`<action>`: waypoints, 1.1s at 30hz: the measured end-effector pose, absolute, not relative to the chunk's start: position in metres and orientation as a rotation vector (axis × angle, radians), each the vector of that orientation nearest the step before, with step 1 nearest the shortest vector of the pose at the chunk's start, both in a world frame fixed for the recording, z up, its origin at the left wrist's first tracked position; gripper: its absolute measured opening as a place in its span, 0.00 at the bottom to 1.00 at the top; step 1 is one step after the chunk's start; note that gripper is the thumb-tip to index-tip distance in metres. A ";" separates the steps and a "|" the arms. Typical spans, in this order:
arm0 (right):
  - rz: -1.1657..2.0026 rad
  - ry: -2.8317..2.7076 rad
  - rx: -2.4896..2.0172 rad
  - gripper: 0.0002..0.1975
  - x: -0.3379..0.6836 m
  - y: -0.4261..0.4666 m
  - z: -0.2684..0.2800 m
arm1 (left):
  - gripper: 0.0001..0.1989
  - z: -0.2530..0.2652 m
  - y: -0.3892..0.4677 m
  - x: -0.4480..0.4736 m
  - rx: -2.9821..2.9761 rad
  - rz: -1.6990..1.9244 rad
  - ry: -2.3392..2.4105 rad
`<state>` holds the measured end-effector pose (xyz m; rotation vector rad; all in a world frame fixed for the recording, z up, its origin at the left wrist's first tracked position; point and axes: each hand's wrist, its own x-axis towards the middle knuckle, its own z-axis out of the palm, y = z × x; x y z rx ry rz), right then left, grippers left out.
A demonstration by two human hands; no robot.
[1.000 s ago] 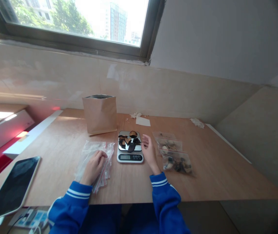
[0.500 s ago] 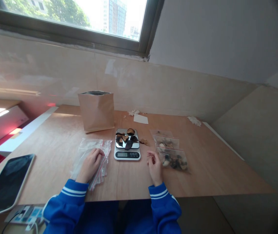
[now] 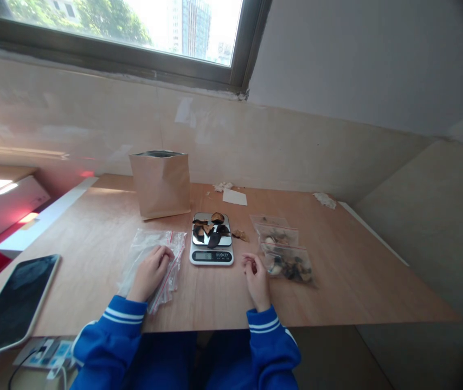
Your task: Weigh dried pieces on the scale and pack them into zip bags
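Note:
My left hand rests on a loose pile of clear zip bags with red seal lines. Its fingers are curled together and I see nothing gripped in them. A white digital kitchen scale stands between my hands, its display too small to read. Several dried brown and black pieces, like dried mushroom, lie on its metal plate. Just right of the scale is one loose tan piece. My right hand lies on the table with fingers curled in, nothing visible in them, close to a filled zip bag.
An open brown paper pouch stands behind the zip bags. More filled bags overlap on the right. A white card and crumpled scraps lie at the back. A tablet lies left, above a power strip.
My right hand has shifted very slightly left and its fingers have moved a little. My left hand stays on the zip bags; the scale and its pieces look unchanged.

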<state>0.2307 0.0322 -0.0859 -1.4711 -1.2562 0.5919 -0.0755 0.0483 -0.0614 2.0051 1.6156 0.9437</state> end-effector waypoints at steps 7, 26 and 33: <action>0.555 -1.383 -1.499 0.12 0.230 0.030 -0.079 | 0.10 -0.063 0.049 -0.076 2.017 0.945 1.607; 0.524 -1.490 -1.480 0.13 0.228 0.028 -0.074 | 0.11 -0.063 0.050 -0.076 2.031 0.939 1.591; 0.511 -1.493 -1.471 0.13 0.229 0.029 -0.076 | 0.10 -0.047 0.046 -0.069 1.959 1.038 1.627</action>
